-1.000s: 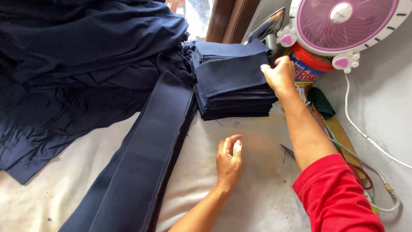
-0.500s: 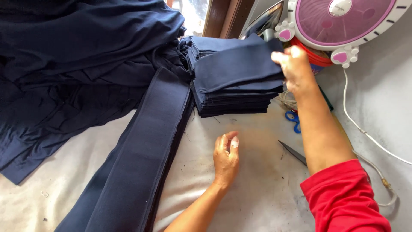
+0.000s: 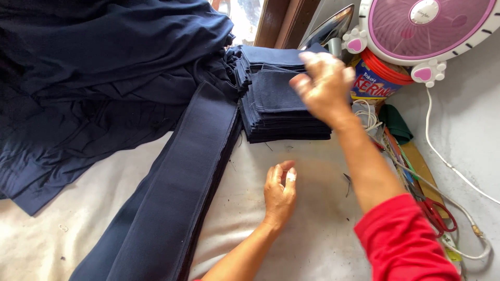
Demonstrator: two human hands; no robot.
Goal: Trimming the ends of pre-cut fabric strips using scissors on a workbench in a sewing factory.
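My right hand (image 3: 324, 87) hovers, blurred by motion, over a stack of folded navy fabric pieces (image 3: 276, 104) at the back of the white padded surface (image 3: 312, 244). Its fingers are loosely curled and I see nothing in them. My left hand (image 3: 280, 193) rests palm down on the white surface just in front of the stack and holds nothing. A long folded navy band (image 3: 182, 192) runs from the stack's left side toward the near edge, to the left of my left hand.
A large heap of navy cloth (image 3: 104, 67) covers the left and back. At the right stand a clothes iron (image 3: 330, 31), a pink fan (image 3: 429, 23) and a red-lidded can (image 3: 377, 78). Red-handled scissors (image 3: 440, 216) and a white cable (image 3: 453, 166) lie along the right.
My right hand let go of the top piece's right edge and moved left and toward me over the stack. My left hand stayed in place.
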